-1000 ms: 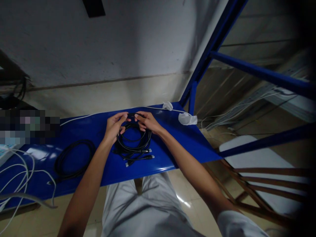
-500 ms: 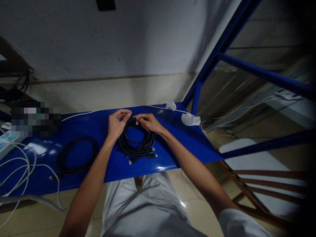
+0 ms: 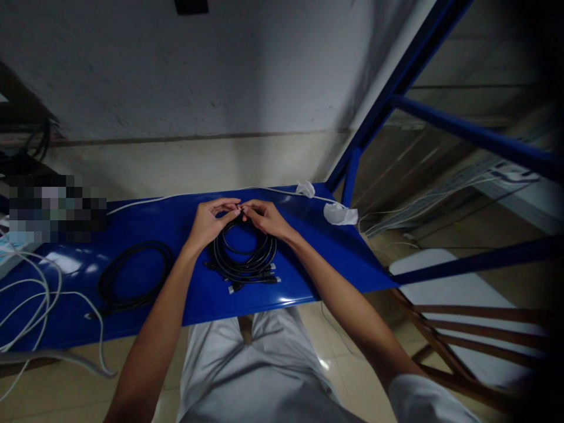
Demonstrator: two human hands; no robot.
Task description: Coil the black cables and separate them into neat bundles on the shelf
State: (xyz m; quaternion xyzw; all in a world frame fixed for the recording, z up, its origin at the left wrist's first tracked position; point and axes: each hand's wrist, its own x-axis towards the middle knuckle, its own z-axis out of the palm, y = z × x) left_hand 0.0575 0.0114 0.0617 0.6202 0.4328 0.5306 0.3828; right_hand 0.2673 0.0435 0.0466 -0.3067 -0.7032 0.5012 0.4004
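Note:
A bundle of coiled black cables [image 3: 244, 274] lies on the blue table, with several silver-ended connectors [image 3: 275, 279] at its near side. My left hand [image 3: 210, 222] and my right hand [image 3: 266, 217] meet above the far side of the coil. Both have thumb and fingertips pinched together, almost touching each other. Whatever small thing sits between the fingertips is too small and dark to make out. Left of my forearm lies a separate black cable coil [image 3: 115, 301].
The blue table [image 3: 299, 276] backs onto a wall. White cables [image 3: 46, 299] tangle at the left beside a white power strip [image 3: 17, 258]. Crumpled white scraps [image 3: 340, 214] lie at the back right. Blue frame bars and a wooden chair [image 3: 476, 311] stand to the right.
My left hand has moved slightly right and down, so its fingertips now meet those of my right hand. The cable bundle stays in place.

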